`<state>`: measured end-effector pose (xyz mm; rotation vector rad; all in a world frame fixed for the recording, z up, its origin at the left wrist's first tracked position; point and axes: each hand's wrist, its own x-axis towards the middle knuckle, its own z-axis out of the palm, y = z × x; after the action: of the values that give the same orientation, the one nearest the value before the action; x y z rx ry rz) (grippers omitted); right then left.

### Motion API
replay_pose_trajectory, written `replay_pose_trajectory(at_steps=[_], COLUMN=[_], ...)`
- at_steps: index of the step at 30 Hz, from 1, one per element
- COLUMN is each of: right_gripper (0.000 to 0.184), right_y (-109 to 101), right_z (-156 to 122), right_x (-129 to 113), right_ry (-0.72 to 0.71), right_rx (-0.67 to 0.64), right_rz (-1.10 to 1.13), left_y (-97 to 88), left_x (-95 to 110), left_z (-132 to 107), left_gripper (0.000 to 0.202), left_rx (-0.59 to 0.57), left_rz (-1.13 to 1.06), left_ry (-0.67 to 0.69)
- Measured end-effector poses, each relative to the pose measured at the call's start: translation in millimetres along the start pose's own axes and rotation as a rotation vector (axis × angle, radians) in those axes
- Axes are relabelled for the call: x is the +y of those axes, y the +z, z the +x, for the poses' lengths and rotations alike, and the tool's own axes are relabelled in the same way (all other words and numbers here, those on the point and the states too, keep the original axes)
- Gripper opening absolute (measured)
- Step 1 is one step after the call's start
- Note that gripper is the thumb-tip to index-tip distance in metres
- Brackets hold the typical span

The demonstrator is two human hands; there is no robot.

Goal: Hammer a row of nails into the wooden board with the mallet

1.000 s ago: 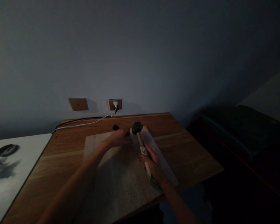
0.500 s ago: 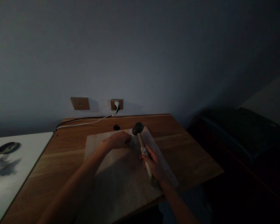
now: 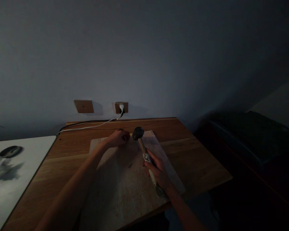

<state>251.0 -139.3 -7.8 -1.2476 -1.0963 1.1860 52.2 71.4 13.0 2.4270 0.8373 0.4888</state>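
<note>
My right hand is wrapped round the pale handle of a mallet, whose dark rounded head points away from me above the far part of a pale wooden board. To the left of the mallet head, my left hand is closed with its fingers curled, near the board's far edge. Dim light hides what those fingers hold, if anything. A small dark mark or bit shows on the board between the two hands.
The board rests on a wooden table against a wall. White and black cables run from a wall socket. On a white surface at left are a dark round object and crumpled clear plastic.
My left hand has moved left and slightly away from me along the board. The mallet head has shifted a little left, still in my right hand. The small dark mark now shows.
</note>
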Motion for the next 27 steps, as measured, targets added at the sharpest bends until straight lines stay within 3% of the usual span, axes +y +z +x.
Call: replay_pose_trajectory(at_steps=[5,13,20,27], right_gripper=[0.060,0.067,0.067,0.063], right_y=[11.2,10.7,12.3,12.9], right_z=[4.1,-0.2,-1.0,-1.6], right_x=[-2.7,0.6,-3.8,-4.2], right_ry=[0.031,0.054,0.035,0.018], right_rx=[0.022,-0.012,-0.074,-0.079], right_rz=[0.103,0.026,-0.063,-0.089], left_y=[5.9,13.6,17.5,19.9], left_x=[-0.5,-7.0,-9.0,-14.3], left_z=[-0.7,-0.3,-2.4,-1.9], left_gripper=[0.025,0.019,0.043,0.043], left_rx=[0.002,0.050,0.132,0.134], left_rz=[-0.034,-0.085,-0.143,-0.155], left_ry=[-0.015,-0.053,-0.046,-0.068])
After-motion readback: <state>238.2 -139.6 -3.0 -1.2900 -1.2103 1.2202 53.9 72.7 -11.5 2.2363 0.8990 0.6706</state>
